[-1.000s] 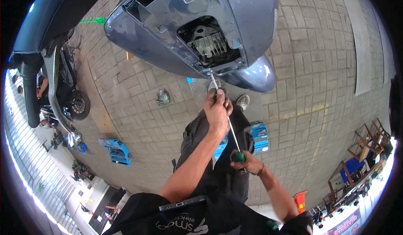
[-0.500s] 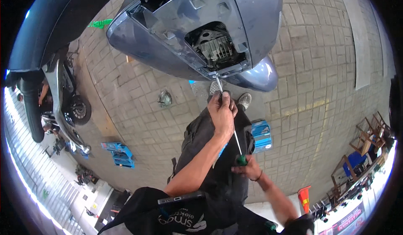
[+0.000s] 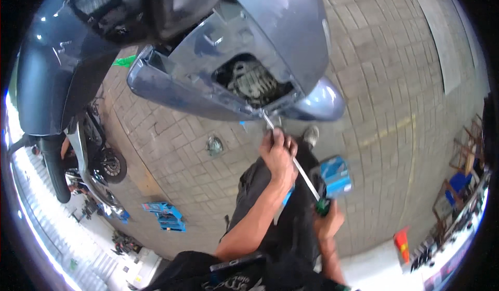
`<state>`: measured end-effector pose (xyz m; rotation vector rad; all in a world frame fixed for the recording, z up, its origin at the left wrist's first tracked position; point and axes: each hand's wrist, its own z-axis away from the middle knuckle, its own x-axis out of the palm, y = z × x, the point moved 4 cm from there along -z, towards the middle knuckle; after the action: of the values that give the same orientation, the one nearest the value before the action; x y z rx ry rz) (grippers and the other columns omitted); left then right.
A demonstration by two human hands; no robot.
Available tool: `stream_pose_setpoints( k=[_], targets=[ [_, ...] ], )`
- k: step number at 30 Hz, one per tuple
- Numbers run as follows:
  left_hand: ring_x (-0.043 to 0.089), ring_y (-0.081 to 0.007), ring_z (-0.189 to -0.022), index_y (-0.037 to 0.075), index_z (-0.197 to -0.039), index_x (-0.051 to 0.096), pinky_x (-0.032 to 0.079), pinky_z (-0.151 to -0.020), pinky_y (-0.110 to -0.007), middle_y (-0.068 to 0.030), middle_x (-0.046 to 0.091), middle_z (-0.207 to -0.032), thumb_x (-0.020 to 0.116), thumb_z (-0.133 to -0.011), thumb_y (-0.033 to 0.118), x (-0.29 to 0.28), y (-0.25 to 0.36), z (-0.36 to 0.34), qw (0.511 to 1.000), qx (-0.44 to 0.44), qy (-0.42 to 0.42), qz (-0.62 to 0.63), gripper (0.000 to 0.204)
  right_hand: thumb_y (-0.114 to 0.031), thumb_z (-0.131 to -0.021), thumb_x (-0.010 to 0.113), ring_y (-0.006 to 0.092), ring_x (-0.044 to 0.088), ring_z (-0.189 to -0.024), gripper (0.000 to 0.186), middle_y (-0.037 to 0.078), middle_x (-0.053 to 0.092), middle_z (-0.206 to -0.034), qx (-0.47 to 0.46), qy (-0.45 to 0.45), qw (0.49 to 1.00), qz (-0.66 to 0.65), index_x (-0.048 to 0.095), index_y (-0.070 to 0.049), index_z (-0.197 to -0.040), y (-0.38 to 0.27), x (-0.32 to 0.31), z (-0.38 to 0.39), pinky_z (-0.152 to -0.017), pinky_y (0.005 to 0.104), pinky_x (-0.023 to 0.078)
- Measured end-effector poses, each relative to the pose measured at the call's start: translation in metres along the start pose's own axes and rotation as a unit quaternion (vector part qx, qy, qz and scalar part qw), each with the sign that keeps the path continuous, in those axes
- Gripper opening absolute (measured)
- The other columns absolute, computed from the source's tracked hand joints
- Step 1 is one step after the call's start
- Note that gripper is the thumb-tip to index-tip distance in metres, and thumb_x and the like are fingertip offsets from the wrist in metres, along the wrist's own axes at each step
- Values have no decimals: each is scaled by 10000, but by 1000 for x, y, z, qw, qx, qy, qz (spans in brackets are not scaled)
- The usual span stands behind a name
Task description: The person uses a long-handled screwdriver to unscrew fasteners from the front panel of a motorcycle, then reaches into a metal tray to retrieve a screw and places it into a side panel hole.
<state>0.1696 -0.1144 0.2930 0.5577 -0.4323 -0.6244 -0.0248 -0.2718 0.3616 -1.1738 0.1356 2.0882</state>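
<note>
- Floor [image 3: 384, 187]: grey-brown rectangular pavers, marked with a faded yellow line [image 3: 389, 130].
- Upper right: smooth, pale strip [image 3: 442, 41] borders the pavers.
- Left: light ribbed wall [image 3: 47, 223], brightly lit.
- Right: wooden furniture [image 3: 472, 145]; orange cone [image 3: 402, 244] stands below, near the rim.

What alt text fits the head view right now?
Person's left hand holds a long screwdriver by its shaft, right hand its green handle, tip at the lower edge of a grey panel. Blue boxes sit on brick paving.
</note>
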Motion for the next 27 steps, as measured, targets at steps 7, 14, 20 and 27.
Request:
stream_pose_setpoints(
  k=[7,14,20,27],
  targets=[
    [415,-111,-570,88,-884,500,315,-440,-257,-3,442,-702,549,-1035,188,-3,1,3,996,-3,-62,-68,188,-129,-748,824,336,670,-658,246,147,662,-696,-15,-208,959,-192,608,-29,-813,16,29,-22,-598,446,507],
    [391,-127,-466,74,-879,512,266,-441,-258,-12,441,-654,575,-1024,261,-5,4,-9,991,-11,-82,-108,244,-208,-794,842,103,576,-650,285,-20,588,-701,110,-747,535,-379,603,-53,-811,22,53,-24,-631,326,504],
    [403,-131,-502,60,-943,522,293,-454,-260,-14,428,-668,592,-1012,266,-2,10,-15,990,0,-67,-126,227,-242,-686,887,381,628,-730,477,181,639,-798,62,-330,902,-271,597,14,-966,21,41,-32,-692,432,507],
    [408,-138,-486,40,-999,521,313,-445,-263,-23,413,-660,527,-1043,261,-3,12,-10,983,-21,-55,-173,225,-100,-635,843,434,583,-662,342,210,575,-686,93,-225,958,-153,545,0,-769,8,35,-5,-610,446,454]
  ],
)
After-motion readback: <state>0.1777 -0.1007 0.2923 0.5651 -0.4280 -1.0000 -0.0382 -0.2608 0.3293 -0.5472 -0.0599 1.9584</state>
